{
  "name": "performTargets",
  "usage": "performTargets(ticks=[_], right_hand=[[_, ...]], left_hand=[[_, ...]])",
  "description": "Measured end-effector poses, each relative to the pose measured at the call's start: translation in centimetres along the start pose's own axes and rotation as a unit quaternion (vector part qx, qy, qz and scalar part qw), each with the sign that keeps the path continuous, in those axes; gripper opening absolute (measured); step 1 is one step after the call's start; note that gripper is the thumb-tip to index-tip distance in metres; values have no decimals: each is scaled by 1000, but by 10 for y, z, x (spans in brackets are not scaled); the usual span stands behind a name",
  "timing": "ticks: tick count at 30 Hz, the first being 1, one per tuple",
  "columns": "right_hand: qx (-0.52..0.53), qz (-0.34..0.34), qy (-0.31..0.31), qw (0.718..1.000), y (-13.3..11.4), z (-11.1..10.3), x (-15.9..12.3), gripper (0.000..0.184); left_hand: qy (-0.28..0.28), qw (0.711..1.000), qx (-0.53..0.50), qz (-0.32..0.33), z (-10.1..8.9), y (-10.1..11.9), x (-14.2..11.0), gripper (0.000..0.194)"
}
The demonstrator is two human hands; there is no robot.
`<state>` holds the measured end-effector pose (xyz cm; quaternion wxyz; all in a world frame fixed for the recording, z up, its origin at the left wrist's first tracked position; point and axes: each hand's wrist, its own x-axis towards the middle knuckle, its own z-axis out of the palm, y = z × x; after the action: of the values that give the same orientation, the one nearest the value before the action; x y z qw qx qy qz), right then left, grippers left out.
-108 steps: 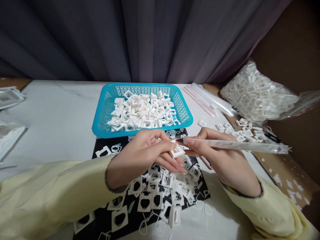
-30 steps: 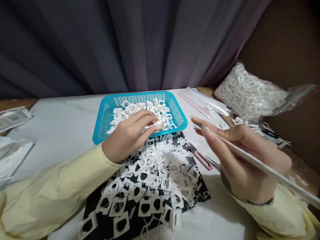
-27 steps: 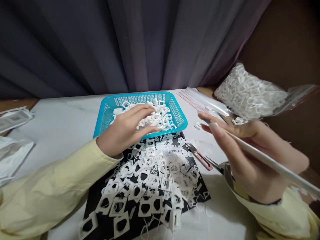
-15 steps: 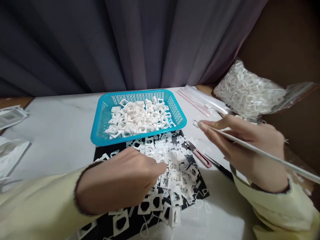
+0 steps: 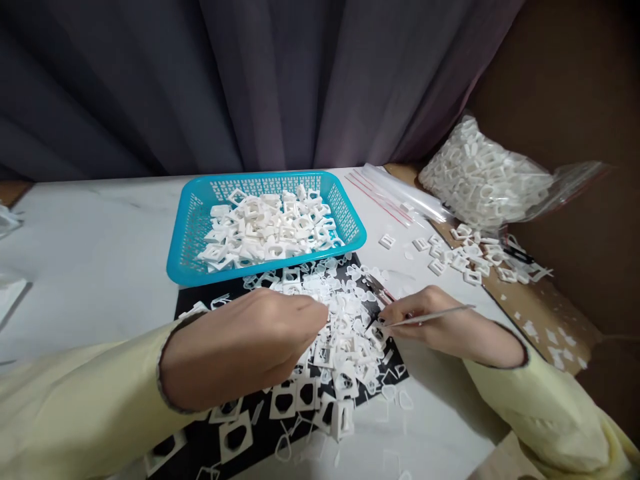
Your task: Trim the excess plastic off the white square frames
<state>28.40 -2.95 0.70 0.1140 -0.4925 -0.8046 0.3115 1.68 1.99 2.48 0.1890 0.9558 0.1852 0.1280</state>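
My left hand [image 5: 245, 350] is closed, back of the hand up, over the left side of the pile of small white plastic parts [image 5: 345, 320]. Its fingertips are turned away, so anything in them is hidden. My right hand [image 5: 440, 323] is closed at the pile's right edge, low over the mat. A thin, pale, stick-like tool [image 5: 430, 316] sticks out of its fingers, tapering to the right; its exact kind does not show. Pink-handled snips [image 5: 381, 290] lie just behind these fingers, partly covered. Under the pile lies a black mat [image 5: 200, 440].
A blue basket [image 5: 173, 263] full of white frame-like parts stands behind the mat. To the right are flat zip bags [image 5: 400, 193], a loose heap of white parts [image 5: 470, 253] and a filled clear bag [image 5: 490, 180]. A grey curtain [image 5: 260, 80] hangs behind.
My left hand, earlier holding a white frame part, reached into the basket and came back over the pile, now closed. My right hand moved left and down from near the loose parts.
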Motion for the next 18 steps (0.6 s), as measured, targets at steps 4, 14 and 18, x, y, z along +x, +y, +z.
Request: performTargets(ticks=[4, 14, 18], right_hand=[[12, 12, 44, 999, 2, 21, -12, 20], [102, -27, 243, 964, -44, 10, -15, 8], [342, 100, 160, 921, -45, 12, 6, 10]], left_hand=[[-36, 997, 44, -44, -2, 4, 6, 21], [-25, 950, -292, -111, 23, 0, 19, 39], [38, 941, -336, -36, 26, -6, 21, 36]])
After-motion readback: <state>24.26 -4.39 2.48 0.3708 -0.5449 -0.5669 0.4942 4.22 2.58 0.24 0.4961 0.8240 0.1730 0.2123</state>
